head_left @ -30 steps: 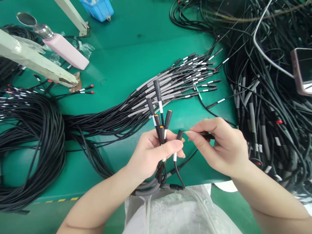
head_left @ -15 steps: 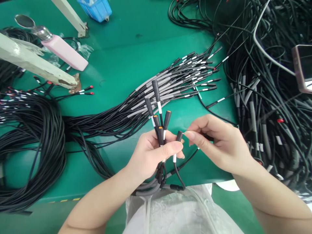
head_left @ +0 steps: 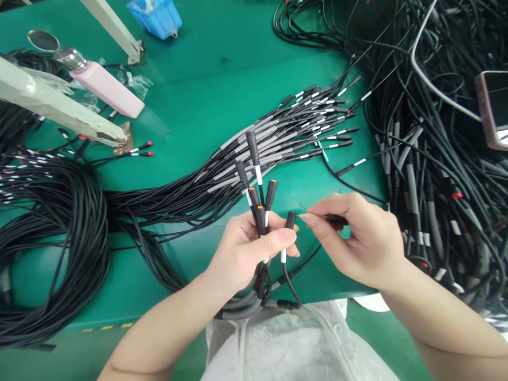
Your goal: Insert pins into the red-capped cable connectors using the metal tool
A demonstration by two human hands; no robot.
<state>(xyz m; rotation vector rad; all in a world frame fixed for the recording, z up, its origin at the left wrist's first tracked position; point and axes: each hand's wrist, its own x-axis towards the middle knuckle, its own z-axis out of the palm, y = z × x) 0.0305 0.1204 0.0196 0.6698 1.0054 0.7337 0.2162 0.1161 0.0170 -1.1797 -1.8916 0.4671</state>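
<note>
My left hand (head_left: 254, 241) is closed around a cluster of black cable connectors (head_left: 271, 194), several of them pointing upward, some with orange ends and white labels. Its thumb pins one more black connector (head_left: 290, 221) against the fingers, with the open end facing up and right. Beside that end, my right hand (head_left: 357, 233) pinches a thin dark pointed tool (head_left: 335, 218). The tool's fine tip is at or very near the connector's mouth; contact is hard to make out. My fingers hide most of the tool.
A long bundle of black cables (head_left: 159, 203) with grey ribbed sleeves lies across the green table (head_left: 206, 95). Coiled cables (head_left: 71, 248) sit left, and a large cable heap (head_left: 432, 174) right. A pink bottle (head_left: 107, 87), blue bin (head_left: 156, 18), metal posts (head_left: 79, 108) and phone (head_left: 494, 111) stand around.
My right hand has shifted slightly down and to the right, its fingers more bent, showing more of the thin tool. The left hand keeps its grip almost unmoved.
</note>
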